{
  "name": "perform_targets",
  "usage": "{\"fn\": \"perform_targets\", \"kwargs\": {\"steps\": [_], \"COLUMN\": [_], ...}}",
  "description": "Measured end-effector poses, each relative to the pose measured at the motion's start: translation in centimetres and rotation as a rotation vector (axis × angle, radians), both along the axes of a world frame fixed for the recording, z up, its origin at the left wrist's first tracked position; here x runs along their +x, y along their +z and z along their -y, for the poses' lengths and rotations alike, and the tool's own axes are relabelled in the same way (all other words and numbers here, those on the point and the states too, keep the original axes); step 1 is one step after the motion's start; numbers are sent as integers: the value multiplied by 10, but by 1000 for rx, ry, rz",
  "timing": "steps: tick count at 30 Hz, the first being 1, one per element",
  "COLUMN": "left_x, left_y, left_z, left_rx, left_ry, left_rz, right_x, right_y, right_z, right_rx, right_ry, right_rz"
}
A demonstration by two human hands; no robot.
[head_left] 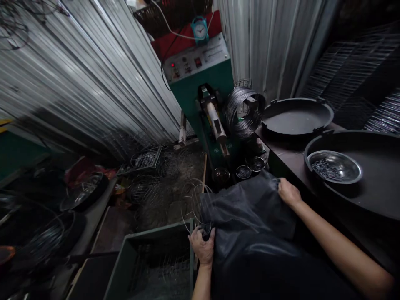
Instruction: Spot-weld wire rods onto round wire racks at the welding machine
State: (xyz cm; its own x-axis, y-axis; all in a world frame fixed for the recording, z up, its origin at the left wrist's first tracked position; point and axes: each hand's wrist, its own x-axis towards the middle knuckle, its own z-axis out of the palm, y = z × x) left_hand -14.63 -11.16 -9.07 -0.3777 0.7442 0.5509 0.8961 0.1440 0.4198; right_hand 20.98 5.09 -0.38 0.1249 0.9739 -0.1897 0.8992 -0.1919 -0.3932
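Wire hoops (194, 200), thin, pale and loosely curved, are seen just below the centre of the frame, fanned above the fingertips of the left hand (202, 248). Dark sheet (246, 204), smooth, supple and creased with a dull sheen, is spread across the lower centre. Its upper right edge is pinched by the right hand (289, 192), with the fingers closed on the material. By the left hand, with thumb and fingers curled, the hoops are grasped at their lower ends; how many are held cannot be told. The hoops are thus placed directly above the left grip and well apart from the right one, beside the sheet's left edge.

At lower left, the hard, straight rim of a green crate (158, 229) is set just beside the left hand. Right of upper centre, a round coil (235, 112) of grey wire is hung; at the right, a shiny metal bowl (349, 164) is rested in a broad black pan (379, 175).
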Motion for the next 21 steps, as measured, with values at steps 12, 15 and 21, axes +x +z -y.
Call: {"fn": "perform_targets", "kwargs": {"steps": [12,15,21], "left_x": [-15,-12,-13], "left_y": [20,24,25], "left_z": [-37,-42,-44], "left_rx": [-153,-127,-137], "left_ry": [113,94,-63], "left_rz": [525,471,601], "right_x": [8,18,54], "right_y": [-3,11,32], "right_z": [-27,-22,-21], "right_rx": [2,90,204], "right_ry": [29,31,-117], "right_rz": [129,152,173]}}
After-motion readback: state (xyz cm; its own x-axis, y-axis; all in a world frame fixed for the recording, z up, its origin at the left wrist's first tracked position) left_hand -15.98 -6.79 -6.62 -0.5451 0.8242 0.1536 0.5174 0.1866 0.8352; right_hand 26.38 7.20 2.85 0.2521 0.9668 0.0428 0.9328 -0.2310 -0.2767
